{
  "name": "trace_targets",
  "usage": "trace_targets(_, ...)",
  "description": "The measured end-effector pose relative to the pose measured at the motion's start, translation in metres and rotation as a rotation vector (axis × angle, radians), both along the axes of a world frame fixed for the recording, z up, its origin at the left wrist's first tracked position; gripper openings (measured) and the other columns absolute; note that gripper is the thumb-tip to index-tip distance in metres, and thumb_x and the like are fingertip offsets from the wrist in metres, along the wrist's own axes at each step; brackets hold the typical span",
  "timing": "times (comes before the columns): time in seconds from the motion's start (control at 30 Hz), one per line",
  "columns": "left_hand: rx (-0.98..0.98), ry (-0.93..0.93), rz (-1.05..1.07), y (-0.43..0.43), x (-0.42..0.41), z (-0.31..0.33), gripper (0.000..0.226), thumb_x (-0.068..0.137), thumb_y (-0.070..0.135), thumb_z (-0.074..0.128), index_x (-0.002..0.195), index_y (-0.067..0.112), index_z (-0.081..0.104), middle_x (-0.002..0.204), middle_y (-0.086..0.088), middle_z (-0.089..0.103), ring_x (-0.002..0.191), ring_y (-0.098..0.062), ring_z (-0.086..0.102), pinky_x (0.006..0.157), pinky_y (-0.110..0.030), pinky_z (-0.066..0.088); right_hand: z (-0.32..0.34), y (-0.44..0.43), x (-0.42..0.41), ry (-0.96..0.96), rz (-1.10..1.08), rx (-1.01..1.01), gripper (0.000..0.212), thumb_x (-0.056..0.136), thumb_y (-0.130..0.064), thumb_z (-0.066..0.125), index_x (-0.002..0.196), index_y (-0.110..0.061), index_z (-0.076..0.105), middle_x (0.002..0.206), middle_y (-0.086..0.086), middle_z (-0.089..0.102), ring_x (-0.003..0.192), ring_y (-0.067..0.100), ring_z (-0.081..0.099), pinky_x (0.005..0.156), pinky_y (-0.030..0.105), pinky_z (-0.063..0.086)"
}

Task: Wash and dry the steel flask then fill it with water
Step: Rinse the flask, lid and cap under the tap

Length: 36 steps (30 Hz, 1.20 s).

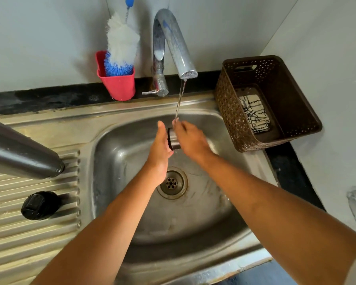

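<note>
The steel flask (23, 153) lies on its side on the ribbed drainboard at the left, its open mouth towards the sink. Its black stopper (39, 205) sits on the drainboard nearer me. Over the sink basin (115, 140) both hands hold a small steel flask cap (174, 139) under the thin stream of water (180, 99) from the tap (173, 42). My left hand (159, 149) presses against the cap's left end. My right hand (190, 138) grips it from the right, fingertips in the stream.
A white and blue bottle brush (121, 44) stands in a red holder (119, 85) behind the sink, left of the tap. A brown perforated basket (286, 95) holding a patterned cloth (254, 114) sits at the right. The drain (172, 183) lies below my hands.
</note>
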<state>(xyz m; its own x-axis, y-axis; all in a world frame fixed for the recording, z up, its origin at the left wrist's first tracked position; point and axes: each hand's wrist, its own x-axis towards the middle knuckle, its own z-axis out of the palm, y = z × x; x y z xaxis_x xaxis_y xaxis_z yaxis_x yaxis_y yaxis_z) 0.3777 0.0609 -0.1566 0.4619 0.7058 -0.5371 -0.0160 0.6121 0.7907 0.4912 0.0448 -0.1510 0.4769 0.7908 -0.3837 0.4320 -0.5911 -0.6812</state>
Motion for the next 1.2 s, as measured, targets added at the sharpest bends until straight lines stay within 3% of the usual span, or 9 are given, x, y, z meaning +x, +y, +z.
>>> trace_targets(0.1, -0.257, -0.114, -0.007, 0.021, -0.008, 0.002, 0.102, 0.089, 0.09, 0.012, 0.138, 0.016, 0.064, 0.132, -0.009, 0.072, 0.132, -0.026, 0.061, 0.121, -0.055, 0.03, -0.014, -0.021, -0.008, -0.24, 0.343, 0.26, 0.023, 0.11, -0.038, 0.04, 0.122, -0.025, 0.054, 0.12, 0.004, 0.06, 0.098, 0.027, 0.065, 0.082, 0.045, 0.057)
trace_targets(0.3, -0.334, -0.151, 0.016, 0.025, -0.014, 0.008, 0.11, 0.083, 0.096, 0.009, 0.127, 0.016, 0.072, 0.126, -0.012, 0.074, 0.128, -0.029, 0.064, 0.118, -0.05, 0.037, -0.025, -0.043, -0.018, -0.236, 0.448, 0.306, 0.046, 0.102, -0.011, 0.051, 0.141, -0.035, 0.048, 0.162, -0.006, 0.024, 0.133, 0.033, 0.052, 0.098, 0.045, 0.056)
trace_targets(0.53, 0.007, 0.059, -0.045, 0.007, -0.001, 0.014, 0.109, 0.085, 0.095, 0.013, 0.108, 0.011, 0.078, 0.101, -0.007, 0.078, 0.106, -0.018, 0.07, 0.103, -0.037, 0.047, -0.008, -0.029, -0.015, -0.206, 0.293, 0.173, 0.033, 0.109, -0.047, 0.03, 0.123, -0.028, 0.053, 0.114, 0.004, 0.062, 0.093, 0.027, 0.065, 0.079, 0.043, 0.055)
trace_targets(0.7, 0.194, 0.033, -0.108, -0.013, 0.004, 0.023, 0.088, 0.093, 0.078, 0.011, 0.064, 0.024, 0.074, 0.074, -0.011, 0.072, 0.07, -0.008, 0.07, 0.084, -0.02, 0.049, 0.015, 0.006, 0.002, 0.411, -0.115, -0.283, 0.046, 0.105, -0.044, 0.031, 0.098, -0.012, 0.064, 0.078, 0.014, 0.063, 0.046, 0.018, 0.047, 0.042, 0.022, 0.035)
trace_targets(0.83, 0.081, -0.058, -0.003, 0.006, 0.001, 0.022, 0.09, 0.097, 0.08, 0.008, 0.1, 0.023, 0.078, 0.096, -0.001, 0.078, 0.093, -0.005, 0.073, 0.108, -0.036, 0.041, 0.018, -0.008, -0.013, -0.297, 0.17, 0.047, 0.045, 0.111, -0.048, 0.025, 0.124, -0.02, 0.057, 0.114, 0.015, 0.065, 0.089, 0.034, 0.066, 0.076, 0.043, 0.055)
trace_targets(0.9, -0.054, -0.099, 0.024, 0.017, -0.002, 0.023, 0.102, 0.089, 0.091, 0.015, 0.121, 0.013, 0.073, 0.115, -0.005, 0.078, 0.114, -0.015, 0.072, 0.115, -0.04, 0.041, 0.008, -0.024, -0.027, -0.423, 0.353, 0.163, 0.04, 0.111, -0.046, 0.027, 0.142, -0.026, 0.041, 0.136, 0.014, 0.05, 0.096, 0.036, 0.067, 0.076, 0.048, 0.059)
trace_targets(0.97, -0.056, -0.092, 0.024, 0.018, -0.003, 0.018, 0.103, 0.086, 0.094, 0.019, 0.117, 0.013, 0.075, 0.116, -0.006, 0.078, 0.117, -0.018, 0.071, 0.114, -0.039, 0.041, -0.005, -0.032, -0.028, -0.356, 0.339, 0.18, 0.038, 0.11, -0.045, 0.03, 0.145, -0.031, 0.039, 0.139, 0.012, 0.047, 0.096, 0.034, 0.066, 0.077, 0.048, 0.06)
trace_targets(1.07, 0.097, 0.014, -0.044, 0.0, -0.004, 0.013, 0.093, 0.094, 0.084, 0.012, 0.094, 0.017, 0.076, 0.086, -0.003, 0.079, 0.088, -0.014, 0.074, 0.1, -0.038, 0.043, -0.009, -0.02, -0.02, -0.098, 0.142, 0.117, 0.039, 0.109, -0.05, 0.029, 0.107, -0.025, 0.059, 0.097, 0.007, 0.066, 0.08, 0.027, 0.064, 0.07, 0.038, 0.053)
trace_targets(1.2, 0.223, -0.016, -0.082, -0.014, -0.004, 0.007, 0.1, 0.093, 0.083, 0.02, 0.106, -0.003, 0.07, 0.089, -0.022, 0.075, 0.082, -0.025, 0.068, 0.087, -0.038, 0.044, 0.012, 0.011, 0.01, 0.522, 0.02, -0.379, 0.055, 0.105, -0.049, 0.029, 0.082, -0.013, 0.063, 0.068, 0.01, 0.062, 0.04, 0.014, 0.042, 0.036, 0.018, 0.028)
